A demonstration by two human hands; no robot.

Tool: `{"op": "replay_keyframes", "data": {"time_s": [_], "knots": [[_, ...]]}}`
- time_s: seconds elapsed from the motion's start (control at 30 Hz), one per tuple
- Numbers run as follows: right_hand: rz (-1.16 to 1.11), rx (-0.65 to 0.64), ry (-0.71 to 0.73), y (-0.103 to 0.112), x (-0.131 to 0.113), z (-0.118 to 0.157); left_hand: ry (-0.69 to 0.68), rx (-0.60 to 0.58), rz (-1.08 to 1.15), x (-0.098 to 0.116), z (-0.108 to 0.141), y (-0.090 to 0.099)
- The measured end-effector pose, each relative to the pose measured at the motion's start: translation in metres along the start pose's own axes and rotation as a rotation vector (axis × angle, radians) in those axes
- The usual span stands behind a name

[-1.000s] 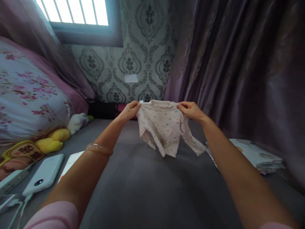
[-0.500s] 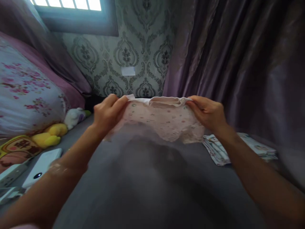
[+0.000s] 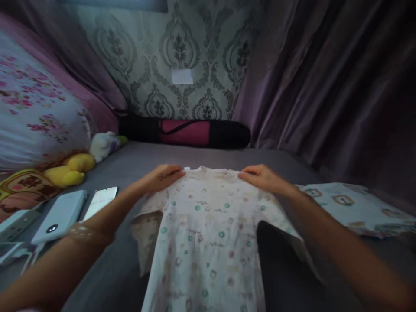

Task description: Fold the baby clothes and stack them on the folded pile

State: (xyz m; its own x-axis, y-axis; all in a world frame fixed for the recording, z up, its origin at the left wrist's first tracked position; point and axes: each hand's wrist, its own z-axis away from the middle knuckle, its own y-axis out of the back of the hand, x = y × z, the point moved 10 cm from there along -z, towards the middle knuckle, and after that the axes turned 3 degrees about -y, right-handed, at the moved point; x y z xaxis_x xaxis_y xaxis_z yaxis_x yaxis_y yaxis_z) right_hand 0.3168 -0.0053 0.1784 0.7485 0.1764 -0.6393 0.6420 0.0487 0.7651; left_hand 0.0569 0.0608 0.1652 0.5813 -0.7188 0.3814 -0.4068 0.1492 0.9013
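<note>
A pale child's shirt (image 3: 208, 229) with small green, pink and grey prints hangs or lies spread in front of me, neckline away from me and hem running out at the bottom of the view. My left hand (image 3: 165, 175) is closed on its left shoulder beside the collar. The right shoulder is pinched between the thumb and fingers of my right hand (image 3: 260, 177). Both sleeves droop outward under my forearms. To the right, partly behind my right forearm, sits a folded printed cloth pile (image 3: 360, 208).
A grey bed surface (image 3: 208, 156) stretches to a black-and-pink rolled bag (image 3: 185, 132) by the wall. On the left are a floral pillow (image 3: 42, 108), yellow plush toys (image 3: 71, 169), a white power bank (image 3: 61, 214), a phone (image 3: 101, 201) and a power strip (image 3: 16, 223). Curtains (image 3: 308, 86) hang right.
The shirt, bunched and raised before, now hangs unfurled toward me. Both hands have come lower, still gripping its shoulders. My view has tilted down, showing the rolled bag.
</note>
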Motion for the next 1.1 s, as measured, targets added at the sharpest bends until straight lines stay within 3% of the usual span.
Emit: {"op": "replay_keyframes", "data": {"time_s": [0.03, 0.1, 0.17, 0.23, 0.5, 0.67, 0.87, 1.1], "knots": [[0.023, -0.015, -0.003, -0.022, 0.019, -0.008, 0.016, -0.070, -0.021, -0.016, -0.002, -0.031], [0.093, 0.005, -0.036, -0.054, 0.054, -0.020, 0.092, -0.110, -0.105, -0.045, -0.003, -0.075], [0.204, 0.030, -0.071, -0.075, 0.078, -0.026, 0.159, -0.137, -0.231, -0.064, -0.005, -0.101], [0.330, 0.036, -0.076, -0.084, 0.088, -0.029, 0.189, -0.166, -0.343, -0.074, -0.011, -0.112], [0.717, -0.048, -0.100, -0.086, 0.105, -0.062, 0.176, -0.174, -0.452, -0.094, -0.045, -0.108], [0.811, -0.087, -0.092, -0.087, 0.111, -0.091, 0.154, -0.164, -0.456, -0.101, -0.065, -0.101], [0.669, -0.040, -0.140, -0.078, 0.120, -0.110, 0.212, -0.153, -0.337, -0.114, -0.080, -0.100], [0.450, -0.085, -0.079, -0.104, 0.108, -0.138, 0.224, -0.126, -0.213, -0.098, -0.108, -0.114]]}}
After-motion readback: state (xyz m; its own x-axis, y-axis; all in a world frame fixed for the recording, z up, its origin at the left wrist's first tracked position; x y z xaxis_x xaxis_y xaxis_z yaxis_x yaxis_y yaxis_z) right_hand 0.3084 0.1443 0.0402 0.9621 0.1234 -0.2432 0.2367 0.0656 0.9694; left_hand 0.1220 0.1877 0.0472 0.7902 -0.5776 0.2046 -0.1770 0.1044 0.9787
